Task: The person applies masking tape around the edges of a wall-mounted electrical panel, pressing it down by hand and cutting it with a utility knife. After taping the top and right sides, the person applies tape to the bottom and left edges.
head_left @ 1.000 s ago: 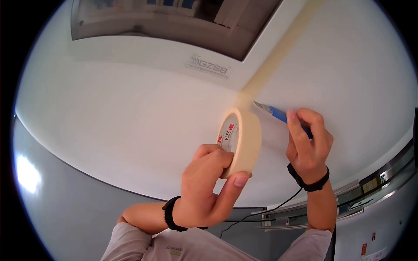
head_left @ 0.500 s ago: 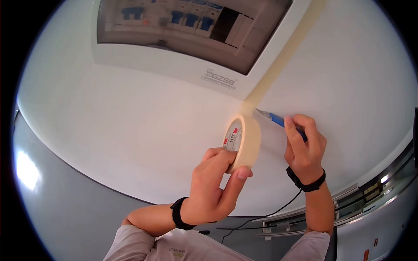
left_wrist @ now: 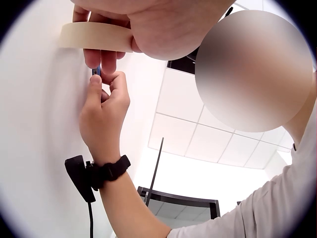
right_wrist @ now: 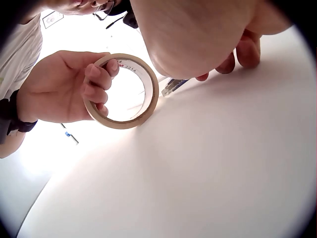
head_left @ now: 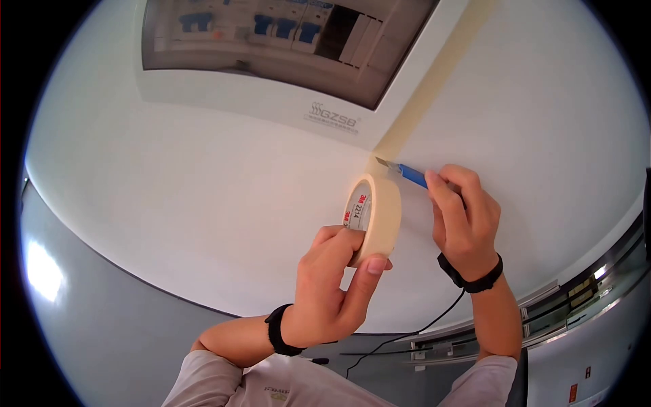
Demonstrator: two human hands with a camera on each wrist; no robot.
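Found the roll of masking tape [head_left: 385, 220] near the centre of the head view, gripped by the left hand [head_left: 332, 292], with fingers hooked through the core and thumb against the outer face. Found the blue cutter [head_left: 412, 176] above and right of it, pinched between thumb and fingers of the right hand [head_left: 468, 217], with blade [head_left: 388, 164] pointing left. Traced the tape strip [head_left: 435, 74] from the upper right of the frame, down along the distribution box [head_left: 237, 91], to the roll. Noted the blade over the short stretch between box corner and roll; could not fairly confirm contact with the tape from that angle.

Rated a scored wall [head_left: 217, 203] as the foremost hazard, through excess pressure or a slip past the tape's edge. Judged a ragged tear possible, through slack in the short stretch or a dull blade. Judged lifting of the strip possible, through too hard a pull on the roll. Considered the left hand exposed to a cut in the event of a downward skid, given the blade's place just above the roll. Flagged the black cable [head_left: 407, 334] at lower centre, trailing from the right wrist strap [head_left: 483, 277], as a possible drag on right-hand movement
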